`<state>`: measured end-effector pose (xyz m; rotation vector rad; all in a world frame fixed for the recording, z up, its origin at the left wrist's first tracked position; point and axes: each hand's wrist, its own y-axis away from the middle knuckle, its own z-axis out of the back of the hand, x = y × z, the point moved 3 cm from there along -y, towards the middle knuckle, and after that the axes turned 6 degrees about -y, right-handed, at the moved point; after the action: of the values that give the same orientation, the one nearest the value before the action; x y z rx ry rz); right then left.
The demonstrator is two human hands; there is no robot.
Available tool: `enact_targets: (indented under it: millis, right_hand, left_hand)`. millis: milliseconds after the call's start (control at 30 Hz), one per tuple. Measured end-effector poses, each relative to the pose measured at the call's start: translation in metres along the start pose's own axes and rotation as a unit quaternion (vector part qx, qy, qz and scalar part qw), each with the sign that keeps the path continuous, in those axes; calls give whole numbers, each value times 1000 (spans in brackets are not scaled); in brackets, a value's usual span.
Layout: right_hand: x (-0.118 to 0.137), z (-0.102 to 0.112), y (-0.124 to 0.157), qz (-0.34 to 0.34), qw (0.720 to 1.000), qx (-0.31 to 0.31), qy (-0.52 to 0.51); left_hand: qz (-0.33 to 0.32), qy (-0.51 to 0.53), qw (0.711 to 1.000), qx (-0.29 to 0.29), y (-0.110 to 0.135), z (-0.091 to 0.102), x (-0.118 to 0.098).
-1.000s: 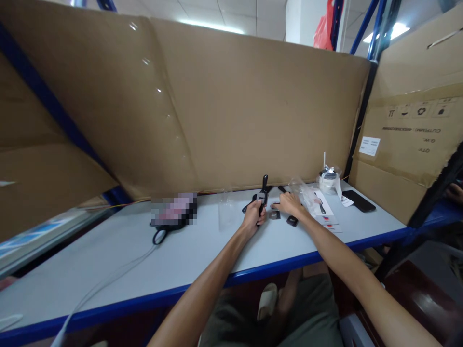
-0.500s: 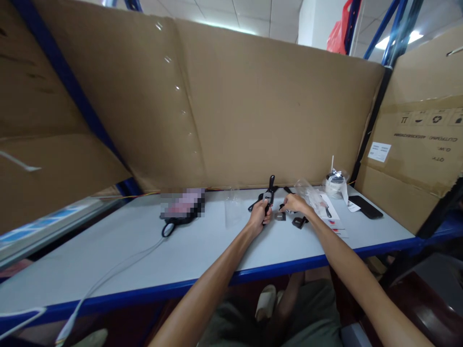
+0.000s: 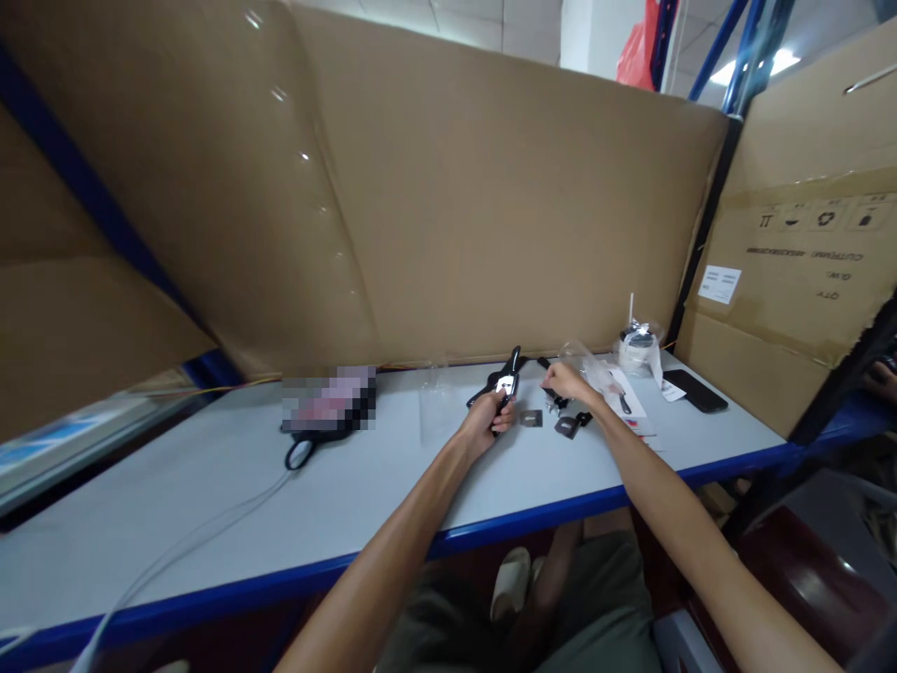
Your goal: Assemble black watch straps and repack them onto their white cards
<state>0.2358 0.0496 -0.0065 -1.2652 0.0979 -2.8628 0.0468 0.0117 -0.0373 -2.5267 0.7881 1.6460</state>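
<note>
My left hand (image 3: 483, 419) is wrapped around a black-handled, plier-like hand tool (image 3: 505, 382) with a shiny silver head, held just above the table and pointing away from me. Behind it lies another black part, partly covered by the tool. My right hand (image 3: 566, 381) is closed, fingertips pinched together over small metal and black pieces (image 3: 555, 402). What it holds, if anything, is hidden. Between my hands lies a dark flat plate (image 3: 531, 419) with a slot. A second dark plate (image 3: 566, 427) rests nearer to me, beside a small black piece (image 3: 584, 419).
Clear plastic bags (image 3: 585, 360) and a printed sheet (image 3: 626, 402) lie right of my hands. Farther right are a wrapped cup (image 3: 637, 350) and a black phone (image 3: 693, 390). A blurred-out device (image 3: 329, 411) with a white cable is on the left. Cardboard walls (image 3: 491, 206) enclose the table.
My right hand has lifted away from the slotted plate, to above the small pieces farther back. The tool in my left hand has turned, its silver face now brighter. The view has shifted slightly.
</note>
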Motion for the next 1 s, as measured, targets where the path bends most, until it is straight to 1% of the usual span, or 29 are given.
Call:
enact_targets:
  millis: [67,133,200,267,367,500,667,767,833,900,1000]
  right_hand:
    - [0,3,1,-37,992,-5,-120]
    - [3,7,4,-35,977,-25,-210]
    - [8,10,6,2,967,-40,-253]
    - [14,10,8,27,957,-33,-288]
    - [20,4,9,29,944,-26,-328]
    - [26,-3,9,23,949,-36,-312]
    - [30,-6,11,15,955,-34,-293]
    - [31,-10,12,27,954,-25,-296]
    - [31,-14,12,39,956,-10,-289]
    - [31,-18,11,50,963,0,-266]
    - [31,-20,11,64,974,-10,-215]
  left_hand:
    - [12,-1,1000,1,0,1,0]
    - [22,-4,1000,8,1,2,0]
    - [36,-9,999,14,1,2,1]
    - [52,-14,998,19,0,3,2]
    - [69,-25,997,38,-3,4,4]
    - [79,-34,994,63,-7,5,6]
    - [72,-48,995,54,-7,3,6]
    - [71,-50,995,44,-6,1,6]
    - [69,-51,995,51,-7,1,6]
    - [63,-53,994,66,-8,1,7]
    - [52,-65,994,73,-9,2,8]
